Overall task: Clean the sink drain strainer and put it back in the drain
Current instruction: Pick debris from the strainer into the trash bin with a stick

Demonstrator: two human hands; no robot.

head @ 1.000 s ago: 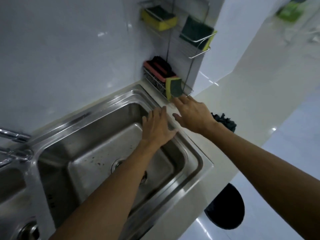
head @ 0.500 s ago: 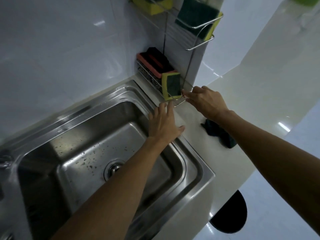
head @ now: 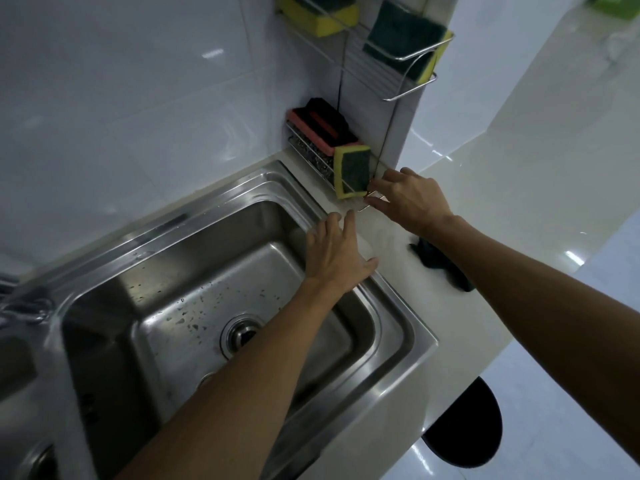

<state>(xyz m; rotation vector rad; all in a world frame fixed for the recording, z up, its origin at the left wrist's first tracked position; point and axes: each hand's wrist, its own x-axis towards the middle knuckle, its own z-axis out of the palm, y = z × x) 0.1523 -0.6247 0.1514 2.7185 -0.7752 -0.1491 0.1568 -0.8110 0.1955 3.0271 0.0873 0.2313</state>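
Note:
The drain strainer point(head: 242, 332) sits in the drain at the bottom of the steel sink point(head: 398, 344), partly behind my left forearm. My left hand point(head: 337, 256) lies flat on the sink's right rim, fingers spread, holding nothing. My right hand point(head: 407, 199) reaches to the low wire rack point(head: 311, 155) in the corner. Its fingertips touch the lower right edge of the yellow-and-green sponge point(head: 353, 169) that stands upright at the rack's front end. I cannot tell whether the fingers grip the sponge.
A pink and black scrubber point(head: 320, 124) lies in the same rack. Higher wire shelves hold a yellow sponge point(head: 322, 12) and a green one point(head: 407, 36). A dark cloth point(head: 440, 263) lies on the white counter point(head: 519, 188). A black bin point(head: 467, 424) stands below. A faucet point(head: 20, 306) is at the left.
My right hand has closed in on the sponge at the rack's end. My left hand has stayed on the sink rim. The view has shifted, and the strainer shows more fully.

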